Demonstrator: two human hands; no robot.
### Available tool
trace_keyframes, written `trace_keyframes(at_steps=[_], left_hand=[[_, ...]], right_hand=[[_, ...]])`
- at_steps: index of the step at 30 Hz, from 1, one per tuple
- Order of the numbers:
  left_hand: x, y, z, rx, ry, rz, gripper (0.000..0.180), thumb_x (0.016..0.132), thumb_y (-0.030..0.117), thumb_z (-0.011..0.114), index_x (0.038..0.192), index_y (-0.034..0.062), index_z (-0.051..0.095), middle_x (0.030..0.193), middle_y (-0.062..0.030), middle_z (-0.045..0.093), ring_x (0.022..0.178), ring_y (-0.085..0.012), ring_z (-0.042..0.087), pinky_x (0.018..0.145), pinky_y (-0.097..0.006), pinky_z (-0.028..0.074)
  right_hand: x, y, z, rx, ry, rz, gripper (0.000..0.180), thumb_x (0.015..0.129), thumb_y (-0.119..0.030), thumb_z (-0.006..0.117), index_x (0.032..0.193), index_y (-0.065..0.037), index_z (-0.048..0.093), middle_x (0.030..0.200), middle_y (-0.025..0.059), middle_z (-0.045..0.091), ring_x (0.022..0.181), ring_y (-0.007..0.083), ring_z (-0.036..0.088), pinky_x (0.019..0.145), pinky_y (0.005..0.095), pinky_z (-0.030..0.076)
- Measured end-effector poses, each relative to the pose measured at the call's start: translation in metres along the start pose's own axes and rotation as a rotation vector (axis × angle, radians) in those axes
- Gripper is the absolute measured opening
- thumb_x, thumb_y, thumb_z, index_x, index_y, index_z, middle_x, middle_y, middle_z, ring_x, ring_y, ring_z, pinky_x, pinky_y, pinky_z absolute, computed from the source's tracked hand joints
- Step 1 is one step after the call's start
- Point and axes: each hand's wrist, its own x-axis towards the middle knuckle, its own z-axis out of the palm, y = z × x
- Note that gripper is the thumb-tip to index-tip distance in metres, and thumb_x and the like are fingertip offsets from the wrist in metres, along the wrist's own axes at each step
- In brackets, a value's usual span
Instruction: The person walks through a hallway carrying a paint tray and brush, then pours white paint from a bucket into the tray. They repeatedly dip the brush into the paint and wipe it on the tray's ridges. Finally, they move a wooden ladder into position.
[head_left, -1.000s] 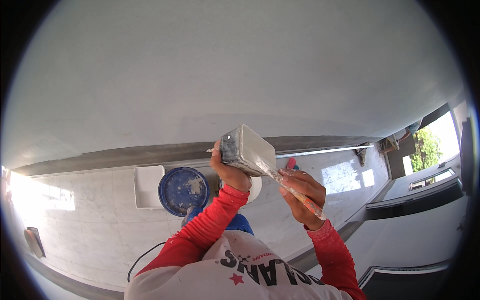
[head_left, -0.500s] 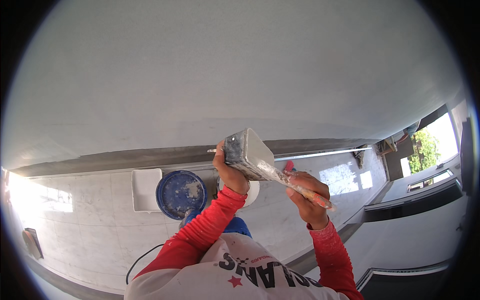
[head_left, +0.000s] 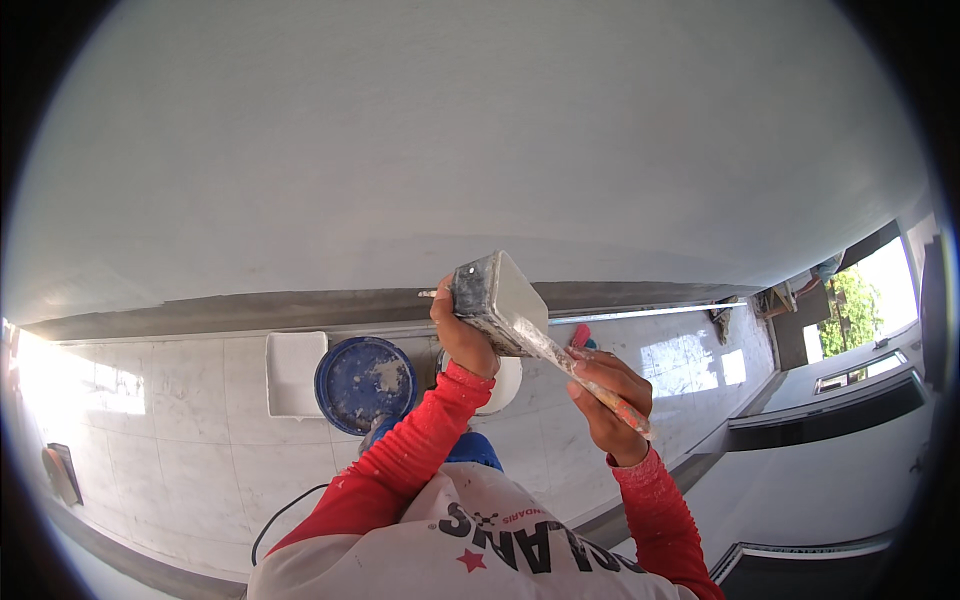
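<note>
Head view shows a putty-caked plastering hawk (head_left: 497, 300) held up before the white wall (head_left: 450, 130), the left hand (head_left: 462, 335) clasped under it, the right hand (head_left: 608, 400) gripping a smeared putty knife (head_left: 580, 375) against its edge, above a blue bucket lid (head_left: 365, 384).

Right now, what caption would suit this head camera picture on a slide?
Left hand holds a plaster-smeared board; right hand grips a putty knife before a white wall.

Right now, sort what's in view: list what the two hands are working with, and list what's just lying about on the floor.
In hand:
- plaster-smeared flat board, gripped by the left hand
- plaster-caked putty knife, held by the right hand, blade resting on the board

Lying about:
- blue bucket lid
- white tray
- white bucket, mostly hidden behind the left arm
- black cable on the tiled floor
</note>
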Motion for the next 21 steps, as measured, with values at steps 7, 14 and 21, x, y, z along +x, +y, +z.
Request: trace_keyframes(at_steps=[7,14,21], left_hand=[[-0.003,-0.001,0.0,0.047,-0.032,0.08,0.041,0.094,0.038,0.035,0.104,0.0046,0.056,0.094,-0.0024,0.059,0.088,-0.0139,0.056,0.083,-0.029,0.045],[0.002,-0.011,-0.008,0.044,0.011,0.049,0.043,0.093,0.04,0.036,0.106,0.0047,0.057,0.096,-0.0029,0.059,0.09,-0.0154,0.056,0.084,-0.03,0.044],[0.003,-0.003,0.0,-0.069,0.12,-0.01,0.048,0.091,0.045,0.035,0.109,0.0059,0.056,0.098,-0.0026,0.058,0.093,-0.0171,0.055,0.085,-0.032,0.044]], right_hand=[[-0.006,-0.001,-0.001,-0.019,0.012,0.008,0.029,0.077,0.004,0.068,0.105,-0.004,0.064,0.102,0.0182,0.067,0.091,0.0298,0.067,0.076,0.033,0.053],[-0.024,0.001,-0.007,-0.022,0.03,0.0,0.031,0.074,0.005,0.069,0.103,-0.004,0.065,0.101,0.018,0.067,0.092,0.0304,0.067,0.077,0.0348,0.054],[-0.042,-0.01,-0.038,0.194,0.23,0.032,0.031,0.081,-0.003,0.069,0.109,-0.003,0.057,0.106,0.017,0.064,0.096,0.0252,0.064,0.083,0.0343,0.051]])
